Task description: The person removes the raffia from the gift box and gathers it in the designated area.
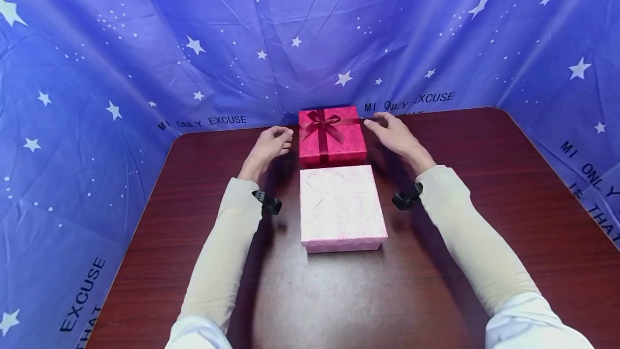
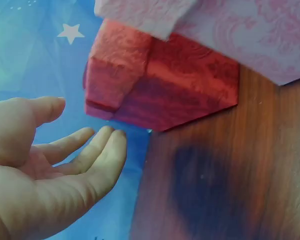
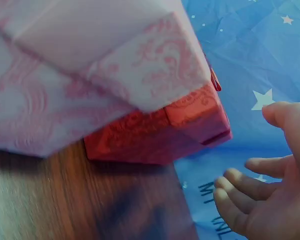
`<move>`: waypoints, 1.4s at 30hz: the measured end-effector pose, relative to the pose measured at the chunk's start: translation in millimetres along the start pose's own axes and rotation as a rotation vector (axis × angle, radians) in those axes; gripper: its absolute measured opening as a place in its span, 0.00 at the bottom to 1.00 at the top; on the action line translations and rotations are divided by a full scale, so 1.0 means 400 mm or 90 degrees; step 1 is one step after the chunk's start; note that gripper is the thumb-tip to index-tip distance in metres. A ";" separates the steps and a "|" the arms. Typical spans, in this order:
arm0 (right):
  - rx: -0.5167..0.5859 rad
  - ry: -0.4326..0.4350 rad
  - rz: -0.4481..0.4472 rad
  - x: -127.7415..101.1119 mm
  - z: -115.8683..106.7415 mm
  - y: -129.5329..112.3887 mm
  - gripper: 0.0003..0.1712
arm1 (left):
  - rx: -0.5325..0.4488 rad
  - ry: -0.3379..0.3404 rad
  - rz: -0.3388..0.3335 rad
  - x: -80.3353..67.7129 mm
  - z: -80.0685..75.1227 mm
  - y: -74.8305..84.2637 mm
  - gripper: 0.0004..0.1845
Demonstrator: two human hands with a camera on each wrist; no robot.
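Fronting the red box [image 1: 334,141]: 1 pink box [image 1: 342,208]; behind, curtain [image 1: 300,20].

Reddish-brown wood-grain table [image 1: 494,176]; red ribbon-tied gift box [image 1: 343,149] set near far edge, pale-pink gift box [image 1: 343,210] placed just in front.

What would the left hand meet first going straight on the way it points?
Most likely the red box, at its left side; the left hand points toward it, though depth is unclear.
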State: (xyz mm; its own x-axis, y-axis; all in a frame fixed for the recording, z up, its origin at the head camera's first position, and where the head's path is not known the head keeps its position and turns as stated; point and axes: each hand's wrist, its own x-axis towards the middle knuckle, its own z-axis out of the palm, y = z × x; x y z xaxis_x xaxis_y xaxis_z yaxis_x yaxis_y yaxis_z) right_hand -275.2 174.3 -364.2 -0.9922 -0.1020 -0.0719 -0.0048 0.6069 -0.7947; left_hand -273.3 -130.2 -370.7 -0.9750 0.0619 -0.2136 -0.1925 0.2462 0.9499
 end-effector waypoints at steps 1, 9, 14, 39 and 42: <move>0.043 -0.010 0.011 0.003 0.006 0.000 0.39 | -0.053 -0.015 -0.022 0.002 0.006 -0.001 0.22; 0.286 -0.084 0.093 0.018 0.046 0.004 0.27 | -0.125 -0.062 -0.060 0.014 0.036 -0.019 0.23; 0.345 -0.115 0.120 0.023 0.052 0.013 0.26 | -0.132 -0.068 -0.067 0.016 0.041 -0.021 0.23; 0.350 -0.128 0.124 0.020 0.035 0.004 0.27 | -0.147 -0.079 -0.068 0.024 0.030 -0.015 0.21; 0.348 -0.126 0.123 0.023 0.030 -0.001 0.29 | -0.147 -0.078 -0.065 0.024 0.029 -0.007 0.20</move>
State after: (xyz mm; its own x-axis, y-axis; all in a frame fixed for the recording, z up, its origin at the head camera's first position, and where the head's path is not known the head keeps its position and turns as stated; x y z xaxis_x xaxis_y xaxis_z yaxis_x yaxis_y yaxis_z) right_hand -282.7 163.6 -371.6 -0.9264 -0.2074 -0.3142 0.2891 0.1427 -0.9466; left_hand -281.0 -119.0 -378.2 -0.9310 0.1677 -0.3242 -0.3237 0.0311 0.9456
